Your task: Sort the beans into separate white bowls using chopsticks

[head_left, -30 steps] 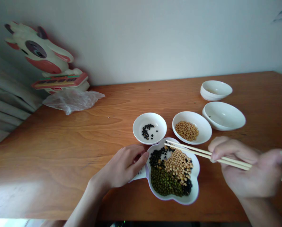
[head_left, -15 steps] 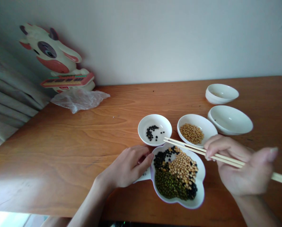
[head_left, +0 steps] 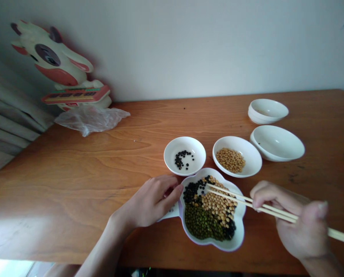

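My right hand (head_left: 296, 219) grips a pair of light wooden chopsticks (head_left: 232, 193). Their slightly parted tips are in the scalloped white dish (head_left: 240, 221), over the upper part among black and yellow beans; I cannot make out a bean between them. The dish holds black beans (head_left: 191, 191), yellow soybeans (head_left: 218, 204) and green mung beans (head_left: 202, 223), partly mixed. My left hand (head_left: 153, 202) is closed at the dish's left side, thumb at the rim, over its handle. Just behind stand a small white bowl (head_left: 199, 154) with black beans and a white bowl (head_left: 254, 161) with soybeans.
Two more white bowls stand at the right, a nearer one (head_left: 290, 144) with a dark speck inside and a farther one (head_left: 273, 109). A cow-shaped toy keyboard (head_left: 62, 73) leans at the back left behind a clear plastic bag (head_left: 94, 119). A wall borders the wooden table (head_left: 74, 184).
The chopstick tips have moved from beside the black-bean bowl's rim down into the scalloped dish. My right hand has lowered. My left hand keeps its hold, and the whole view has shifted slightly.
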Motion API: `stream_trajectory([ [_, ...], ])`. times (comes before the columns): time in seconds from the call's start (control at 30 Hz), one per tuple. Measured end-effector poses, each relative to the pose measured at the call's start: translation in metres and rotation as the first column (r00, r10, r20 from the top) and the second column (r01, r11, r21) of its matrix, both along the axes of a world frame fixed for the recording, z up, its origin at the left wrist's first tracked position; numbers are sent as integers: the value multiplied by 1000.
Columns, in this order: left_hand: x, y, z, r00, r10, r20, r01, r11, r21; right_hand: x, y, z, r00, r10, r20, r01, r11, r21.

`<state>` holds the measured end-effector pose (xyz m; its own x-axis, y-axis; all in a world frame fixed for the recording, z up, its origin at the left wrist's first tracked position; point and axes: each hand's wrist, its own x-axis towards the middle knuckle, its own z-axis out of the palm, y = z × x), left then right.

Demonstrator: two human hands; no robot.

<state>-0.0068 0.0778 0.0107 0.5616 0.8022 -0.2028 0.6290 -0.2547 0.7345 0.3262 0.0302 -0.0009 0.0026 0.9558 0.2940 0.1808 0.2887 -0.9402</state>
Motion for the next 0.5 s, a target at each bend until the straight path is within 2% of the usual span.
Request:
stream_trajectory([
  [0.17,-1,-1,1,1000,3,-1,-3,1000,5,-3,1,-5,999,27,18,-27,1000,3],
  [0.33,-1,-1,1,1000,13,-4,-13,1000,1,1,0,-10,1000,-8,23,8,1000,-13],
  [0.5,-1,0,0,1000,17,-3,-17,1000,3,-1,2,-3,999,-16,-36,17,1000,25],
])
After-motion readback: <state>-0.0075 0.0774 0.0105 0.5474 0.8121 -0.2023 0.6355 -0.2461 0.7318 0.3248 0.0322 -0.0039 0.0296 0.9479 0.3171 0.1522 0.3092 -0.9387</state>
